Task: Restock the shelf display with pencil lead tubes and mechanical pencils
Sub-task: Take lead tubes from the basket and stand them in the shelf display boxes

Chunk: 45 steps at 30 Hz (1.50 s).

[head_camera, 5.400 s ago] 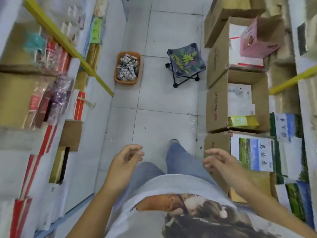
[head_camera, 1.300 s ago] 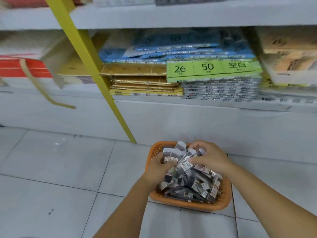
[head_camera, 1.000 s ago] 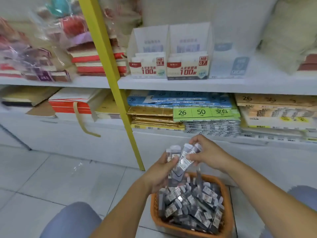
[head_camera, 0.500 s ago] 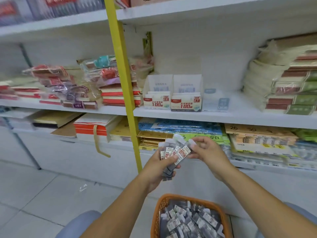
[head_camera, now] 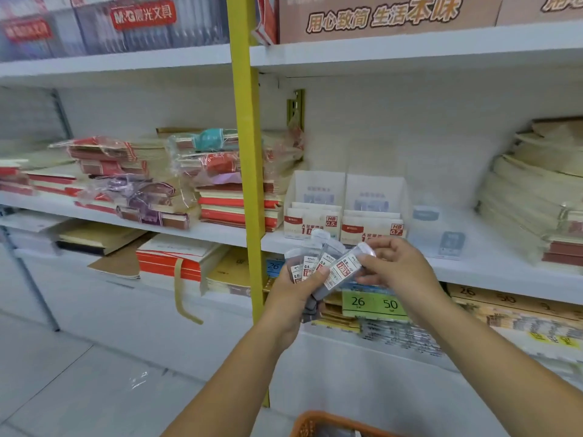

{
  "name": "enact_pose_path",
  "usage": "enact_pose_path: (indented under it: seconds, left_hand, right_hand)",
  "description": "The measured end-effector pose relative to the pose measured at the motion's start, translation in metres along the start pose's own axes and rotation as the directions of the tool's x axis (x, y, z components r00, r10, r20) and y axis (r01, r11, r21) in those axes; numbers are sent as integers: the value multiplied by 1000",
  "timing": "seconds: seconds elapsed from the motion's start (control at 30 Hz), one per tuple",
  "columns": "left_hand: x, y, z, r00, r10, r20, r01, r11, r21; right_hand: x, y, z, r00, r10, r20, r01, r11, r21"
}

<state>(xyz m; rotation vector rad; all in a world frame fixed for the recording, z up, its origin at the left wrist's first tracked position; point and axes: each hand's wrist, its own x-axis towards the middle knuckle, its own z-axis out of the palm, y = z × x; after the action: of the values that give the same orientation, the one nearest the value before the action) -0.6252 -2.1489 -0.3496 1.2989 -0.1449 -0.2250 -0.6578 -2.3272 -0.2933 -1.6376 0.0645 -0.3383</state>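
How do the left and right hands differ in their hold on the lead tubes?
The left hand grips a fanned bunch of lead tubes around their lower ends; the right hand pinches only the rightmost tube near its cap. The left hand sits lower, thumb across the labels; the right hand sits higher, to the side. Shared: both hold tubes in front of the shelf, just below the HB 0.5 box.

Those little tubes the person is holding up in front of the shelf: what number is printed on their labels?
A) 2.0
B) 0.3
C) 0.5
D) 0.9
C: the labels on the pencil lead tubes fanned in the left hand read 0.5, and so does the label on the end one, which the right hand pinches near its cap.
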Motion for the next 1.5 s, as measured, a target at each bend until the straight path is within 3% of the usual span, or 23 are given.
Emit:
enact_pose_path:
  seconds: [0.17,0.27,0.33,0.43,0.57,0.73,0.83,0.97,1.1,1.17,1.23,1.3,1.4,1.5]
  left_hand:
    - [27,26,-20,981,129,-148,-147,982,-118]
    - [39,38,-32,956,186,-225,-217,969,-122]
    - [44,43,-36,949,200,-244,-228,969,-92]
    - [50,43,-39,945,203,-255,-228,971,-74]
    - [54,40,-42,951,187,-245,-211,975,-74]
    - [58,39,-44,954,170,-246,-193,978,-73]
    - [60,40,-43,952,164,-257,-188,979,-72]
    - [61,41,-40,952,183,-247,-202,978,-54]
    - [60,42,-37,951,178,-255,-203,976,-77]
    - [58,44,-35,951,185,-249,-211,974,-84]
    - [56,45,-34,954,196,-227,-221,971,-88]
    - [55,45,-34,954,219,-203,-243,965,-100]
    - [54,46,-34,953,242,-181,-262,961,-95]
    - [53,44,-33,963,228,-145,-244,965,-99]
  right_hand:
    - [50,-54,15,936,-323,-140,317,946,-64]
    - [86,-85,31,845,-532,-62,507,832,-225]
    - [111,-93,46,805,-592,36,559,737,-381]
    - [143,-93,65,782,-595,187,585,595,-551]
    - [176,-86,76,773,-551,315,597,464,-654]
    - [199,-79,84,848,-405,341,515,481,-710]
    - [201,-72,86,847,-383,369,506,367,-780]
    - [202,-67,85,795,-469,385,509,171,-843]
    - [191,-70,82,794,-467,389,477,84,-875]
    - [176,-73,80,764,-533,363,517,170,-839]
    - [152,-76,77,781,-520,346,580,396,-712]
    - [126,-76,78,825,-389,411,565,600,-566]
    - [105,-70,80,855,-221,469,466,726,-506]
    - [105,-68,81,901,-194,389,362,828,-427]
